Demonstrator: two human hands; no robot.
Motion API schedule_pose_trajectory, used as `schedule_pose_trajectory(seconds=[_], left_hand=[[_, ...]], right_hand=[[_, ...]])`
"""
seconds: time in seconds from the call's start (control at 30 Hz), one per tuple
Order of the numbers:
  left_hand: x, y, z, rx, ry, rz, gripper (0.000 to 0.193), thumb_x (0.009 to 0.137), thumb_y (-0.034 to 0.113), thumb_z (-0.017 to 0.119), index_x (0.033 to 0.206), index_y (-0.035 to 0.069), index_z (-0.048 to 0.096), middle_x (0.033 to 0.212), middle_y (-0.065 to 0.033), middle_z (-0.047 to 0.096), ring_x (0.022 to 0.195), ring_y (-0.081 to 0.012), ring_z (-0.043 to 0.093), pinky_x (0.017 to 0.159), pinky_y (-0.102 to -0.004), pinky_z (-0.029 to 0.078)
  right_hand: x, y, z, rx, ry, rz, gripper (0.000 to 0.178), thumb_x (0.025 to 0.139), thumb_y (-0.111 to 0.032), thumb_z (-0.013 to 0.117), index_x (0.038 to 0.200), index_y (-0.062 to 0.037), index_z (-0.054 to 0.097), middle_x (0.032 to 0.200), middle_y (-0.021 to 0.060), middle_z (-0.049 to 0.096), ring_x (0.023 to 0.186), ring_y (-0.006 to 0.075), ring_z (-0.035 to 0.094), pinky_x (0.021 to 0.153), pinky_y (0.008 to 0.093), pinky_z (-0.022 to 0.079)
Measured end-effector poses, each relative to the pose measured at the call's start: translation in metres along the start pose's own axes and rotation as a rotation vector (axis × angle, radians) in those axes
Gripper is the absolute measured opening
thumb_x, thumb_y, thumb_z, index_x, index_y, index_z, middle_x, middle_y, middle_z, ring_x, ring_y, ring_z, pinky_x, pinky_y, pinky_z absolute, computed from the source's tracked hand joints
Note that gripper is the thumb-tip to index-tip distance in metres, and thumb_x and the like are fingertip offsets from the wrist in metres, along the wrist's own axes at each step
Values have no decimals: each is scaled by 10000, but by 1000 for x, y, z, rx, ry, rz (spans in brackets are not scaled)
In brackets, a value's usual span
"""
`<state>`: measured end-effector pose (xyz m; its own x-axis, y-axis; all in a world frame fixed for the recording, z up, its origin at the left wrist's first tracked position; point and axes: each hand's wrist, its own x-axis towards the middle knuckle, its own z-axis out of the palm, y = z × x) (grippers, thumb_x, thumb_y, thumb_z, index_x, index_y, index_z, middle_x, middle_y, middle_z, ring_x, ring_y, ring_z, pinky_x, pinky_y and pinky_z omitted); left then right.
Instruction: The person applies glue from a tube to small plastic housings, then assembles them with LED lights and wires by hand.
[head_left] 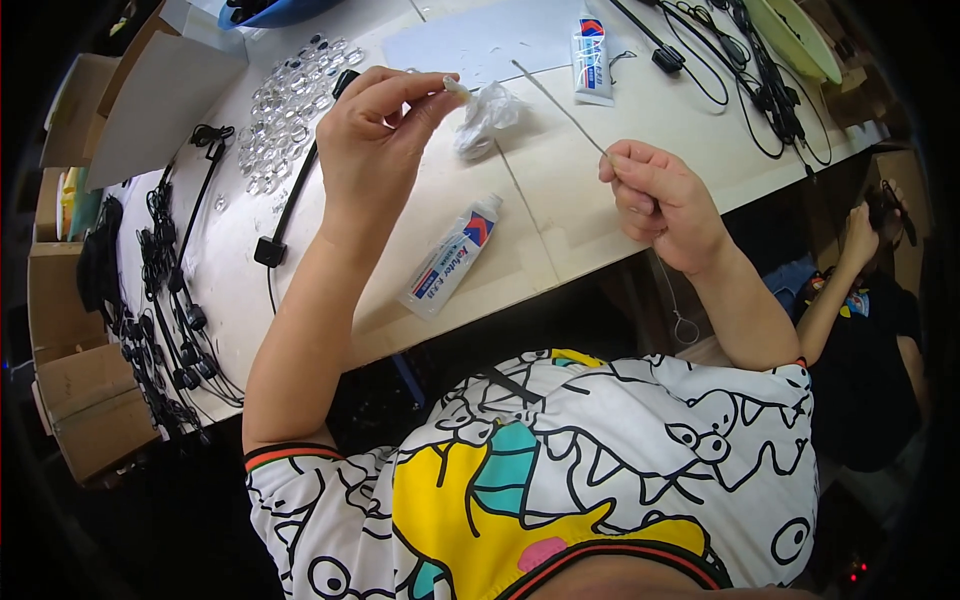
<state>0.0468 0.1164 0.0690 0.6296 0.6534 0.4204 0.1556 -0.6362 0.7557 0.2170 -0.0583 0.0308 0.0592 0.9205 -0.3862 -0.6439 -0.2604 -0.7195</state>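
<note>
My left hand (pixel 378 135) is raised over the table, thumb and forefinger pinching a small whitish piece (pixel 456 88) that could be a cap or a bit of tissue. Just beyond it lies a crumpled white tissue (pixel 487 122). My right hand (pixel 662 205) is closed around a thin grey wire (pixel 560 108), whose straight end points up and left; a thin loop hangs below the fist. Between my forearms rests a white, blue and red glue tube (pixel 455 255). Another such tube (pixel 592 62) lies farther back, near the wire's tip.
Many clear round discs (pixel 285 110) are spread at the left. Black cabled devices (pixel 270 250) and bundled black cables (pixel 165 260) line the left side; more cables (pixel 770 90) lie at the right. Cardboard boxes (pixel 85 400) stand far left. Another person (pixel 870 350) is at the right.
</note>
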Motion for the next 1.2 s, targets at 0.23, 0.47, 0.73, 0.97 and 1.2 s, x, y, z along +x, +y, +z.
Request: schedule_pose_trajectory(seconds=[0.23, 0.47, 0.73, 0.97, 1.2], left_hand=[[7, 6, 6, 213, -31, 35, 95, 687, 76, 687, 765, 31, 655, 676, -29, 573, 575, -72, 521, 500, -182, 408], [3, 9, 11, 187, -43, 57, 99, 672, 66, 694, 754, 29, 652, 666, -30, 576, 577, -80, 535, 501, -186, 419], [3, 8, 11, 266, -42, 182, 99, 660, 73, 702, 746, 53, 657, 656, -28, 581, 573, -104, 555, 518, -193, 435], [0, 11, 13, 296, -59, 188, 97, 658, 74, 703, 741, 56, 656, 654, -27, 581, 567, -108, 555, 515, -199, 438], [1, 8, 15, 194, -56, 171, 108, 660, 39, 694, 760, 45, 655, 676, -26, 580, 579, -85, 536, 514, -187, 429]], right_hand=[[-3, -6, 0, -160, 41, -91, 163, 841, -181, 461, 822, -35, 532, 530, -76, 298, 435, 12, 211, 382, 170, 162], [-10, -12, 2, -301, 22, -137, 144, 858, -159, 450, 821, -30, 502, 526, -70, 318, 437, 3, 235, 382, 161, 174], [-11, -8, 2, -342, -1, -147, 144, 853, -157, 457, 824, -24, 506, 539, -74, 315, 445, 2, 234, 385, 157, 167], [-8, -7, 3, -346, 25, -142, 145, 854, -162, 455, 825, -31, 507, 533, -77, 308, 447, 3, 230, 387, 158, 170], [-6, -7, -3, -287, 51, -133, 152, 857, -168, 446, 832, -32, 508, 518, -73, 314, 436, 2, 222, 380, 158, 178]])
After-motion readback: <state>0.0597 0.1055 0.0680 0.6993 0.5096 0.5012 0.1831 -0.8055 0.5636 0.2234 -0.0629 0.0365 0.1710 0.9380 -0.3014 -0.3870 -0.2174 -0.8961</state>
